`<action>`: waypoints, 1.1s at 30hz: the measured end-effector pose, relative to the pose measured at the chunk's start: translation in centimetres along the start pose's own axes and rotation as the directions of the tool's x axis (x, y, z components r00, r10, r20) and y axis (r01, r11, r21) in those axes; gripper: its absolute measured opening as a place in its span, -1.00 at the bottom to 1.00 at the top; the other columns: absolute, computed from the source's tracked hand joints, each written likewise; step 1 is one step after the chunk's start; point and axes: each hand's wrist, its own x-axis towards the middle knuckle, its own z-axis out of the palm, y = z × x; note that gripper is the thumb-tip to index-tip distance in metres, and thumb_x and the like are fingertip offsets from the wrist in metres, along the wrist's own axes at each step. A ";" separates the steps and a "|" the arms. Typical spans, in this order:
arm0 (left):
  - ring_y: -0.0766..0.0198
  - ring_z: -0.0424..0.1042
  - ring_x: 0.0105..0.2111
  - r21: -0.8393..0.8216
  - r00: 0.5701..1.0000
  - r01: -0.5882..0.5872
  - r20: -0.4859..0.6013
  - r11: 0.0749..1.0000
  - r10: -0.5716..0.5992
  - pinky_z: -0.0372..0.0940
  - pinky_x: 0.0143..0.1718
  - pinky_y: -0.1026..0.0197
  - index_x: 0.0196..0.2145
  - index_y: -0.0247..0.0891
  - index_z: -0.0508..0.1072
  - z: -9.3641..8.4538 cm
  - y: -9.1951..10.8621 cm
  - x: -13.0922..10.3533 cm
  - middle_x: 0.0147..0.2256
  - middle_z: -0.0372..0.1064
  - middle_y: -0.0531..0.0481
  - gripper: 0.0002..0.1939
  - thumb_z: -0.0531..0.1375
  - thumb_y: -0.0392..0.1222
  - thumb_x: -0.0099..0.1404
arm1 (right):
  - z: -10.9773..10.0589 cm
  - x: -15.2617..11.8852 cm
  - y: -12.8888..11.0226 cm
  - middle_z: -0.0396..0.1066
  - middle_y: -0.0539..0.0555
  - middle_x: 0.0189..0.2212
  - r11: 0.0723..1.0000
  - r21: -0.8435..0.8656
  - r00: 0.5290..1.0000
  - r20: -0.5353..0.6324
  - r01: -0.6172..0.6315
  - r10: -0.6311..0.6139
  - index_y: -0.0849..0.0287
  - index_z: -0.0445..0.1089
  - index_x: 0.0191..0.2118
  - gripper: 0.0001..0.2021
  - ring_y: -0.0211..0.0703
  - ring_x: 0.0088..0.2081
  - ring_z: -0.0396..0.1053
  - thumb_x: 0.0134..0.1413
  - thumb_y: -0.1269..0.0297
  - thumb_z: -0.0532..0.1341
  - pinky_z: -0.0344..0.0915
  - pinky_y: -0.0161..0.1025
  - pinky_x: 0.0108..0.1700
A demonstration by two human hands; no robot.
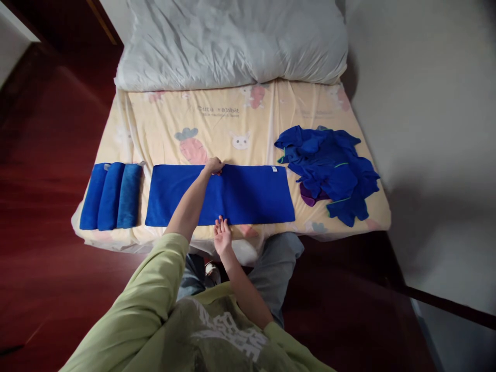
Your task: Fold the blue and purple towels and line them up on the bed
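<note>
A blue towel [256,194] lies flat on the bed in a long rectangle, with a small white tag at its far right corner. My left hand [214,166] reaches across it, fingers closed on the middle of its far edge; the fingertips are partly hidden. At the near edge, just opposite, my right hand [222,235] is palm up with its fingers stretched out, touching the towel's border. A faint crease runs between the two hands. To the left, three rolled blue towels [110,196] lie side by side. On the right sits a loose pile of blue cloths [329,165].
A purple cloth [309,195] peeks out from under the pile. The bed [155,119] has a yellow rabbit-and-carrot sheet, with a bulky grey-white quilt [232,46] across its far part. A pale wall [426,129] stands at right; dark red floor [46,170] lies left.
</note>
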 end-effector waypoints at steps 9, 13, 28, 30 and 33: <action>0.26 0.41 -0.54 -0.137 0.994 0.058 -0.083 0.989 -0.070 0.26 -0.50 0.29 -0.35 -0.38 0.56 0.6 0.0 -0.1 -0.55 0.42 -0.10 -0.76 0.18 -0.17 0.37 | -0.3 0.0 0.4 0.49 0.05 0.20 1.000 0.007 1.000 -0.012 0.018 -0.018 0.05 0.51 -0.12 -0.87 -0.26 -0.13 0.53 0.35 0.22 0.21 0.49 -0.25 -0.06; 0.27 0.38 -0.54 -0.113 0.996 0.059 -0.067 0.992 -0.067 0.22 -0.51 0.30 -0.36 -0.37 0.55 0.6 0.1 -0.3 -0.57 0.37 -0.07 -0.75 0.21 -0.13 0.36 | -0.3 0.1 0.4 0.51 0.05 0.17 0.999 0.052 1.000 -0.022 0.007 -0.006 0.05 0.49 -0.15 -0.87 -0.30 -0.24 0.50 0.36 0.21 0.19 0.48 -0.26 -0.08; 0.37 0.35 -0.51 -0.298 0.981 -0.125 -0.182 0.946 0.072 0.15 -0.56 0.37 -0.44 -0.31 0.50 -1.9 2.0 -5.0 -0.44 0.50 -0.09 -0.70 0.16 -0.10 0.39 | 0.1 -2.5 -2.3 0.56 0.23 0.10 0.949 -0.175 0.965 0.074 0.262 -0.252 0.14 0.47 -0.19 -0.77 -0.13 -0.12 0.58 0.21 0.08 0.30 0.40 -0.19 -0.05; 0.37 0.35 -0.50 -0.334 0.975 -0.164 -0.198 0.928 0.101 0.15 -0.55 0.38 -0.46 -0.31 0.47 -2.9 2.9 -6.9 -0.43 0.50 -0.09 -0.69 0.17 -0.10 0.39 | 0.3 -3.2 -3.4 0.58 0.27 0.05 0.925 -0.191 0.944 0.089 0.329 -0.318 0.17 0.44 -0.25 -0.71 -0.10 -0.18 0.60 0.15 0.03 0.35 0.42 -0.18 -0.10; 0.37 0.33 -0.51 -0.389 0.960 -0.231 -0.242 0.892 0.143 0.15 -0.54 0.39 -0.47 -0.29 0.43 -4.7 4.0 -9.7 -0.46 0.46 -0.07 -0.67 0.18 -0.06 0.39 | 0.2 -4.6 -5.7 0.61 0.30 -0.02 0.872 -0.217 0.898 0.135 0.439 -0.419 0.20 0.42 -0.27 -0.65 -0.06 -0.23 0.61 0.06 0.00 0.42 0.43 -0.20 -0.19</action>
